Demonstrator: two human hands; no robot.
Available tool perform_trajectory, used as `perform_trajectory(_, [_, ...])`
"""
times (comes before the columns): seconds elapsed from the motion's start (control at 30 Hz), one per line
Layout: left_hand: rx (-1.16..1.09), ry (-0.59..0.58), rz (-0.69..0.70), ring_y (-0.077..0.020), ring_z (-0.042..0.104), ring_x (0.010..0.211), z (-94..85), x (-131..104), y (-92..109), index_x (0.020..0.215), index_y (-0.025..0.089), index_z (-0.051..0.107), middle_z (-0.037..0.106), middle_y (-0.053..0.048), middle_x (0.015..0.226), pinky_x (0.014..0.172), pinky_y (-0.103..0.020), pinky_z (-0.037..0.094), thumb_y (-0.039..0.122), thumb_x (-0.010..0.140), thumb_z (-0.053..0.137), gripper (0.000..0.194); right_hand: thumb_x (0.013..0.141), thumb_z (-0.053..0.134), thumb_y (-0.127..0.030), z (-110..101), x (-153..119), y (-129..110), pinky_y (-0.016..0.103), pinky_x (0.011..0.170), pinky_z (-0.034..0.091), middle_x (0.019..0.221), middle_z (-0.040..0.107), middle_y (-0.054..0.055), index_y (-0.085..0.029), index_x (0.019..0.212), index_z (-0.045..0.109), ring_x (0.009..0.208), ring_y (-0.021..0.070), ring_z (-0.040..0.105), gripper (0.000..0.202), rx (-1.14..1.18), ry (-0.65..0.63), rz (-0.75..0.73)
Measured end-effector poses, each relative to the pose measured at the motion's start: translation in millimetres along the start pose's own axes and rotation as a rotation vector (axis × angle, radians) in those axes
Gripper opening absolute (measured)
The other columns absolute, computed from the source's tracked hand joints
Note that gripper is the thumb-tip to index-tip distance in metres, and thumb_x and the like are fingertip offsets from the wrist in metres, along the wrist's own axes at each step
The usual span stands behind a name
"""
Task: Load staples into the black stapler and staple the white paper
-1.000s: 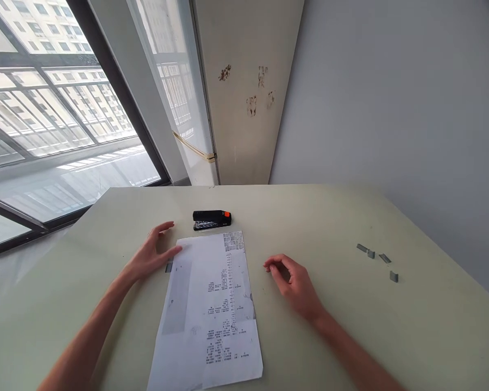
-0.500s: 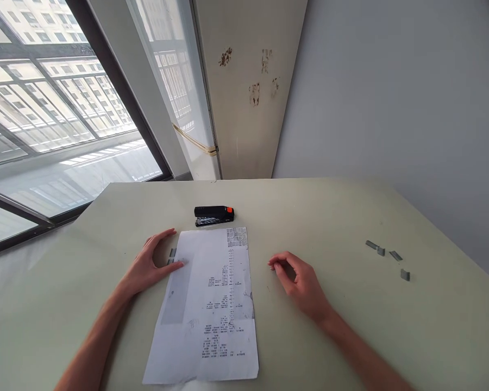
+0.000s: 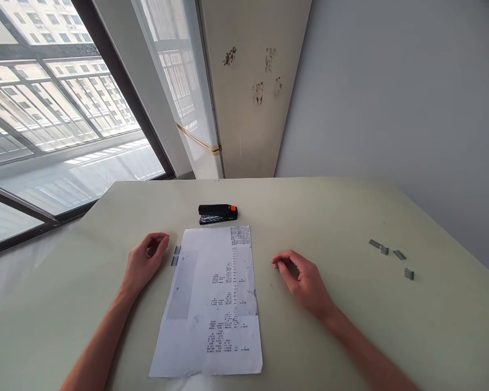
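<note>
A printed paper sheet (image 3: 204,347) lies flat on the table between my hands, its text upside down to me. Left of its upper edge, my left hand (image 3: 144,262) rests on the table, thumb and forefinger closed together with nothing visible in them. Two short grey strips (image 3: 175,256) lie between that hand and the paper. To the right of the sheet is my right hand (image 3: 303,282), its fingertips pinched; whatever they may hold is hidden. A black stapler (image 3: 218,214) with an orange-red patch sits just beyond the paper's top edge.
Several more small grey strips (image 3: 399,254) are scattered on the right side of the pale table (image 3: 330,212). A grey wall (image 3: 391,98) rises behind on the right. Beyond the table's left edge is a large window (image 3: 65,108).
My left hand has drawn back from the paper's left edge, and its spread thumb and forefinger have closed. The right hand keeps its pinched pose. The whole view has shifted slightly.
</note>
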State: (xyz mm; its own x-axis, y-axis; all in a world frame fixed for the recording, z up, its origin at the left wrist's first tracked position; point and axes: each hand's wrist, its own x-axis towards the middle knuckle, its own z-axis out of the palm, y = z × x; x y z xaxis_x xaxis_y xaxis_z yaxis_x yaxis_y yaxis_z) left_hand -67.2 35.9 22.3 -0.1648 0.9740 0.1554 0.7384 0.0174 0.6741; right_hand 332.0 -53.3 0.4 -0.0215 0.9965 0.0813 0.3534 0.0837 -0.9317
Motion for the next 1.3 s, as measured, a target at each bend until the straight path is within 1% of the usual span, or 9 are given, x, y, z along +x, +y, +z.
perform_trajectory(0.13, [0.027, -0.013, 0.013, -0.0190, 0.064, 0.080, 0.5, -4, 0, 0.103, 0.023, 0.068, 0.073, -0.003, 0.095, 0.067, -0.028, 0.048, 0.061, 0.093, 0.057, 0.040, 0.105, 0.050, -0.045, 0, -1, 0, 0.034, 0.066, 0.057, 0.098, 0.075, 0.009, -0.025, 0.099, 0.069, 0.092, 0.0253, 0.071, 0.028, -0.002, -0.005, -0.002])
perform_trajectory(0.3, [0.140, -0.087, 0.035, -0.0208, 0.065, 0.080, -2.8, -25, 3, 0.112, 0.024, 0.063, 0.073, -0.003, 0.097, 0.073, -0.032, 0.051, 0.068, 0.092, 0.056, 0.049, 0.105, 0.050, -0.046, 2, -1, 2, 0.032, 0.057, 0.053, 0.099, 0.075, 0.009, -0.025, 0.100, 0.070, 0.092, 0.0256, 0.071, 0.029, -0.034, -0.001, -0.007])
perform_trajectory(0.5, [0.322, -0.111, -0.006, -0.0266, 0.066, 0.092, -6.3, -44, 11, 0.112, 0.023, 0.064, 0.071, -0.007, 0.103, 0.075, -0.036, 0.054, 0.077, 0.083, 0.062, 0.061, 0.105, 0.049, -0.044, 3, -1, 2, 0.032, 0.061, 0.055, 0.098, 0.076, 0.008, -0.024, 0.100, 0.069, 0.090, 0.0240, 0.071, 0.029, -0.049, 0.003, -0.045])
perform_trajectory(0.6, [0.343, -0.130, -0.010, -0.0245, 0.067, 0.091, -7.3, -47, 15, 0.105, 0.024, 0.069, 0.070, -0.007, 0.109, 0.072, -0.034, 0.054, 0.073, 0.088, 0.056, 0.054, 0.106, 0.048, -0.043, 2, -1, 1, 0.033, 0.067, 0.057, 0.097, 0.075, 0.008, -0.024, 0.099, 0.068, 0.088, 0.0231, 0.071, 0.029, -0.046, -0.001, -0.060])
perform_trajectory(0.7, [0.360, -0.132, -0.001, -0.0209, 0.067, 0.084, -8.9, -48, 14, 0.101, 0.024, 0.071, 0.069, -0.007, 0.112, 0.071, -0.032, 0.053, 0.067, 0.092, 0.052, 0.048, 0.106, 0.048, -0.042, 1, -1, 2, 0.031, 0.061, 0.054, 0.097, 0.074, 0.008, -0.024, 0.099, 0.068, 0.088, 0.0229, 0.070, 0.027, -0.042, -0.013, -0.046])
perform_trajectory(0.93, [0.434, -0.067, -0.005, -0.0211, 0.069, 0.082, -19.2, -49, -2, 0.102, 0.023, 0.070, 0.068, -0.008, 0.118, 0.067, -0.032, 0.052, 0.061, 0.098, 0.043, 0.047, 0.105, 0.049, -0.037, 2, 0, 6, 0.031, 0.060, 0.052, 0.096, 0.073, 0.007, -0.024, 0.101, 0.068, 0.089, 0.0230, 0.070, 0.023, -0.040, -0.025, -0.068])
perform_trajectory(1.07, [0.386, -0.068, 0.070, -0.0192, 0.068, 0.078, -20.2, -62, 4, 0.106, 0.023, 0.065, 0.068, -0.007, 0.120, 0.069, -0.032, 0.053, 0.061, 0.101, 0.040, 0.045, 0.105, 0.049, -0.033, 1, -1, 4, 0.030, 0.057, 0.050, 0.097, 0.073, 0.006, -0.024, 0.101, 0.067, 0.089, 0.0224, 0.070, 0.020, -0.040, -0.031, -0.071])
perform_trajectory(1.2, [0.291, -0.197, 0.201, -0.0172, 0.068, 0.081, -12.4, -85, 12, 0.109, 0.026, 0.062, 0.068, -0.004, 0.119, 0.071, -0.028, 0.054, 0.058, 0.104, 0.044, 0.037, 0.105, 0.048, -0.029, 5, 9, -1, 0.032, 0.067, 0.056, 0.096, 0.072, 0.005, -0.025, 0.102, 0.066, 0.087, 0.0210, 0.069, 0.018, -0.062, -0.051, -0.133])
perform_trajectory(1.3, [0.250, -0.188, 0.254, -0.0176, 0.069, 0.085, -7.6, -94, 8, 0.110, 0.027, 0.061, 0.069, -0.003, 0.117, 0.076, -0.028, 0.055, 0.055, 0.105, 0.045, 0.033, 0.105, 0.047, -0.023, 18, 39, -14, 0.039, 0.089, 0.058, 0.104, 0.072, 0.006, -0.025, 0.111, 0.065, 0.097, 0.0222, 0.069, 0.020, -0.168, -0.053, -0.312])
